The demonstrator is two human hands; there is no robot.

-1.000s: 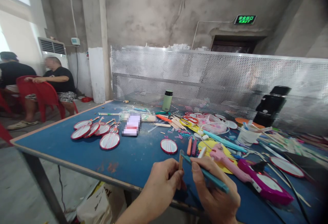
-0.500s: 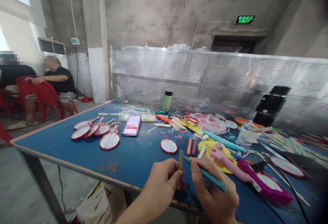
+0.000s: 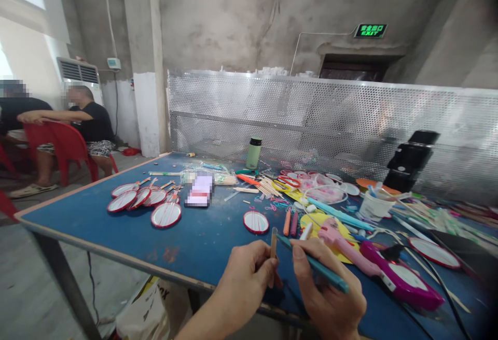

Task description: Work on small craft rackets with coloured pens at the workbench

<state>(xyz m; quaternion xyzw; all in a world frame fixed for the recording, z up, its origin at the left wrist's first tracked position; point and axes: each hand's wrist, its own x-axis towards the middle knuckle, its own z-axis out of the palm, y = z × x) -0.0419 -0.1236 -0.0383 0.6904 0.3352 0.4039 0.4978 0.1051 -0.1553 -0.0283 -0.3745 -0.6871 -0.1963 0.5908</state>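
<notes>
Our left hand (image 3: 246,271) pinches the stick (image 3: 274,244), our right hand (image 3: 330,291) grips the pen (image 3: 329,273) by its top: fine work, we judge, next needing steady aim.

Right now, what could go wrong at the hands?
1. The tip of the teal pen-shaped tool, close to the small stick, might slip toward the left hand's fingers.
2. The right hand might bump the pink glue gun lying close beside it.

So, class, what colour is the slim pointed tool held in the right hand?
The slim pointed tool is teal, best seen in the head view.
</notes>
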